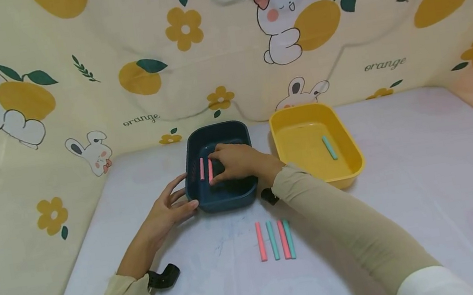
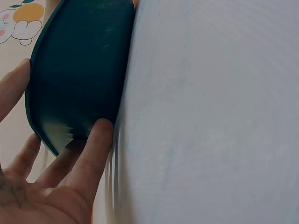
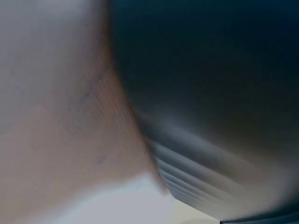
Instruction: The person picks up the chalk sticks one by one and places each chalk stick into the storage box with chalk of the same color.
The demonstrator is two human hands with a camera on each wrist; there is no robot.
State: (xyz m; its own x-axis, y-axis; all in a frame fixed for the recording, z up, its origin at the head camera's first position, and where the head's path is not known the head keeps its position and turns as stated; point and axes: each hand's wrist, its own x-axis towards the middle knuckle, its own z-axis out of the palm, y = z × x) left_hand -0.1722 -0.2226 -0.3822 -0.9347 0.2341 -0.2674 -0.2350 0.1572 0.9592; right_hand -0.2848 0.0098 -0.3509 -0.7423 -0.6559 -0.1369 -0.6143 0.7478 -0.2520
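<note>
Inside the dark blue tray [image 1: 224, 203], my right hand [image 1: 238, 161] pinches a pink chalk stick [image 1: 210, 170] between thumb and fingers. Another pink chalk stick [image 1: 201, 169] lies just left of it in the tray. My left hand [image 1: 169, 215] rests against the tray's left side with its fingers spread and fairly straight. In the left wrist view, those fingers touch the tray's outer wall [image 2: 79, 70]. The right wrist view is mostly filled by blurred skin and a dark surface; the chalk cannot be seen there.
A yellow tray [image 1: 355, 171] stands right of the dark blue one, holding a green chalk stick [image 1: 329, 148]. In front on the white table [image 1: 220, 291] lie two pink and two green chalk sticks [image 1: 273, 240]. A patterned cloth [image 1: 213, 45] hangs behind.
</note>
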